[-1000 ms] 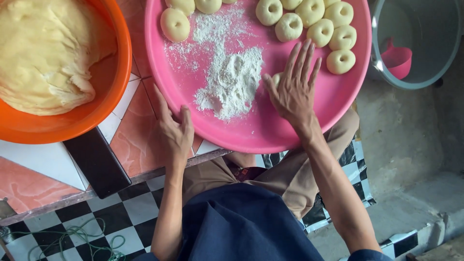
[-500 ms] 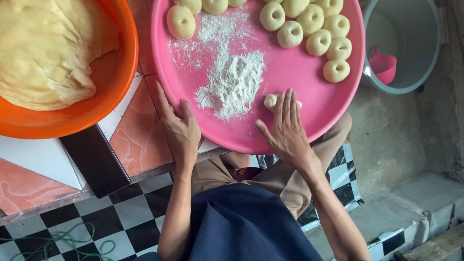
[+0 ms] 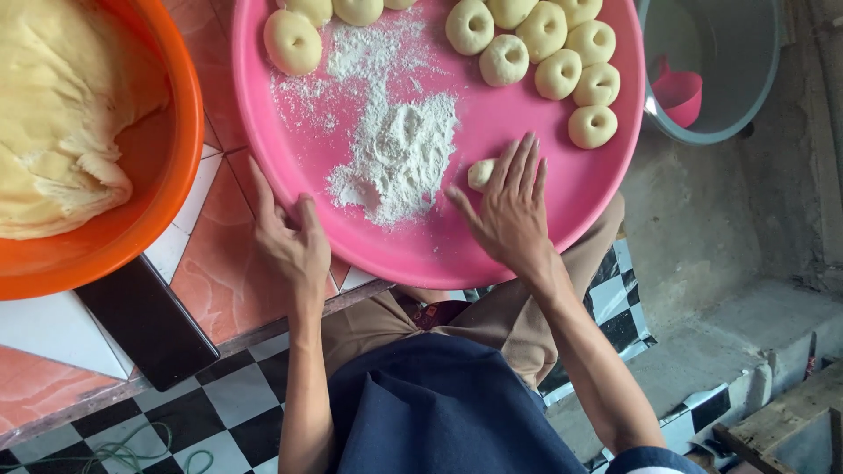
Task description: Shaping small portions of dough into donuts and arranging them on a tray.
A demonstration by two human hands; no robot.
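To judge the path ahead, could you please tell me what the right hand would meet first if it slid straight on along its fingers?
Past the dough piece under the right hand, probably the nearest dough ring; depth is uncertain.

No packages, labels or signs anywhere around the pink tray (image 3: 606,189). The only maybe-screen is a flat black rectangular slab (image 3: 149,325) lying on the tiled counter just left of and below the tray's near edge; it's dark, and I can't tell if it's a phone.

Checkered floor (image 3: 228,404), tiled counter (image 3: 219,290), daylight.
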